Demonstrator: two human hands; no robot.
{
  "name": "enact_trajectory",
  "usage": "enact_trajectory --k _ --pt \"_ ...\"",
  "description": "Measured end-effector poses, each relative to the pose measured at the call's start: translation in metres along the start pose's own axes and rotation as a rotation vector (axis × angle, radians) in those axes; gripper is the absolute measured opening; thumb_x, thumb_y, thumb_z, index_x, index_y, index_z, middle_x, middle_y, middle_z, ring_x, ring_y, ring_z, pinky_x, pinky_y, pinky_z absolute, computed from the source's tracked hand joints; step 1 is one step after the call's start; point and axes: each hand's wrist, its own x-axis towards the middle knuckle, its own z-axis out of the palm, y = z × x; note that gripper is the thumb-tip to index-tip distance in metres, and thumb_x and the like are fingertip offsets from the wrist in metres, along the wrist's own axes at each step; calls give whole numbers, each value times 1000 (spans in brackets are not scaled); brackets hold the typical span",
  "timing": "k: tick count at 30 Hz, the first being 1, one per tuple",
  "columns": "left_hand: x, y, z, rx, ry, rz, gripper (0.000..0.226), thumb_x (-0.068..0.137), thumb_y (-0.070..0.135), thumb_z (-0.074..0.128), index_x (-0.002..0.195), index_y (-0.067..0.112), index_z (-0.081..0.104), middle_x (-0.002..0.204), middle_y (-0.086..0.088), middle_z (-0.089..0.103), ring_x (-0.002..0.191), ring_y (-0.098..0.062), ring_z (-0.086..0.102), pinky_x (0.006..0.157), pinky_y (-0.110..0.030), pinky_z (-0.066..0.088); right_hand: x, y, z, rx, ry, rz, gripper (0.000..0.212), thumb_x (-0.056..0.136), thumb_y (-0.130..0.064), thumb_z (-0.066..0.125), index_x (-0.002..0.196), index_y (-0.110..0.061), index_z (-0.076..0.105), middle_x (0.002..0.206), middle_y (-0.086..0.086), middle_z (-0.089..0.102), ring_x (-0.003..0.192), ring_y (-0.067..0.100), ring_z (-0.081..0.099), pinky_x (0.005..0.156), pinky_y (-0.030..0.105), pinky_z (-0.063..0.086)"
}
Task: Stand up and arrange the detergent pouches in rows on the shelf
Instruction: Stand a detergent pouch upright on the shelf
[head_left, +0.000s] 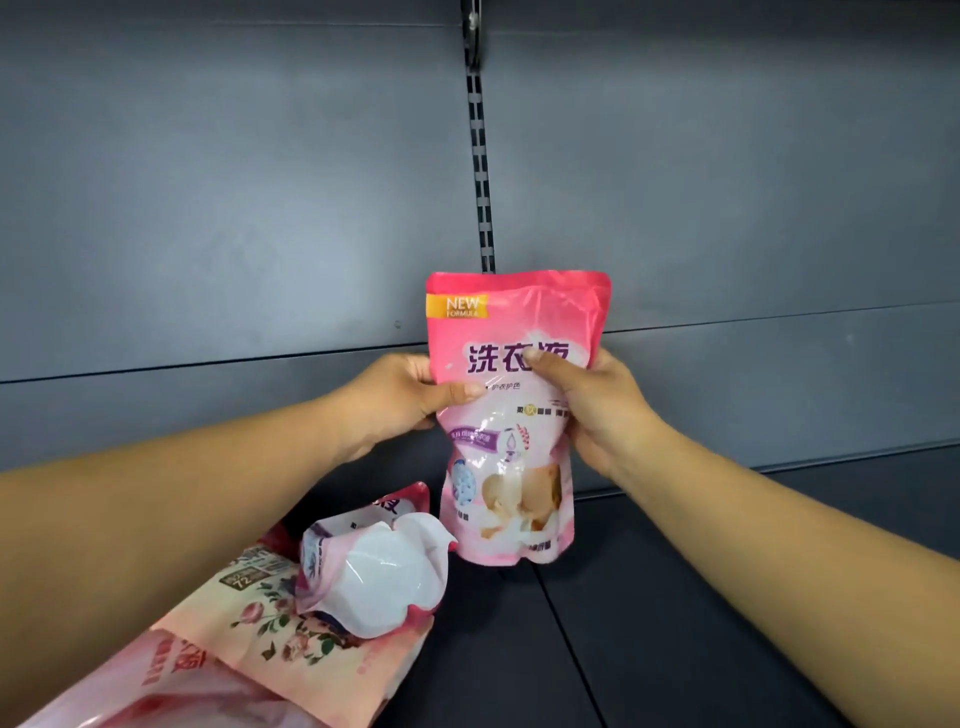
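Head view: both hands hold one pink detergent pouch (511, 415) upright, its base touching or just above the dark shelf (675, 597), near the back panel (234, 208). The left hand (400, 397) pinches its left edge; the right hand (592, 402) grips its right side, fingers curled behind. More pouches (311, 613) lie flat at near left.

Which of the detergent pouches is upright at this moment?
The pink pouch gripped by the left hand and right hand, printed "NEW FORMULA". The other pouches lie toppled in a pile at lower left.
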Motion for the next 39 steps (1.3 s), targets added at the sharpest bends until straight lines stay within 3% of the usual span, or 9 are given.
enact_trajectory --k 5,8,12,16,21,24,30,34,39 --pt "-7 -23 -18 768 -99 -289 62 91 58 31 125 10 53 123 -11 56 113 -22 53 91 -30 42 1 30 4 0 79 -5 14 81 -2 66 81 -13 58 79 9 67 70 23 66 72 42 57" --pt "-21 -41 -30 1111 -256 -502 69 94 59 21 135 9 44 136 -13 48 121 -25 47 99 -27 31 6 35 0 13 100 -5 12 82 -3 65 81 -13 58 76 7 68 67 20 67 68 38 58" --pt "-29 -55 -35 964 -270 -672 68 88 66 28 107 11 63 106 -8 61 94 -23 54 83 -24 34 8 38 5 -23 31 -19 11 82 -3 65 80 -13 59 69 2 69 60 17 67 57 28 58" --pt "-24 -62 -38 958 -238 -654 67 84 65 42 109 7 63 110 -11 63 89 -24 53 77 -24 36 6 44 0 -5 -21 80 9 83 -17 65 90 -12 61 80 6 71 61 14 70 58 28 59" --pt "-21 -74 -39 843 -136 -609 52 79 63 53 67 12 55 63 0 47 61 -15 43 71 -25 35 7 48 -8 -77 -16 149 31 80 -33 67 101 -10 62 87 7 72 75 20 70 68 33 57" --pt "-21 -81 -39 665 -64 -564 50 79 57 59 83 7 66 71 -2 53 68 -18 48 71 -25 36 6 51 -4 -39 27 123 23 81 -30 66 92 -10 62 79 6 71 60 14 70 52 26 57" --pt "-26 -83 -36 261 59 -549 26 78 28 72 100 14 68 109 -13 65 104 -28 57 96 -38 44 8 56 -1 -34 132 58 17 82 -30 65 78 -13 60 76 5 69 68 19 67 66 34 56" --pt "-27 -76 -38 -11 301 -437 63 71 -3 75 127 4 50 99 -12 61 84 -27 62 80 -38 51 10 56 -2 -20 143 45 17 83 -29 66 78 -13 60 74 4 70 68 19 68 66 36 56" --pt "-20 -68 -47 -231 449 -371 90 69 -19 68 144 5 24 138 -24 43 112 -38 55 86 -43 48 11 56 -2 16 166 41 16 83 -29 65 77 -15 60 63 -2 70 57 13 68 60 32 57"
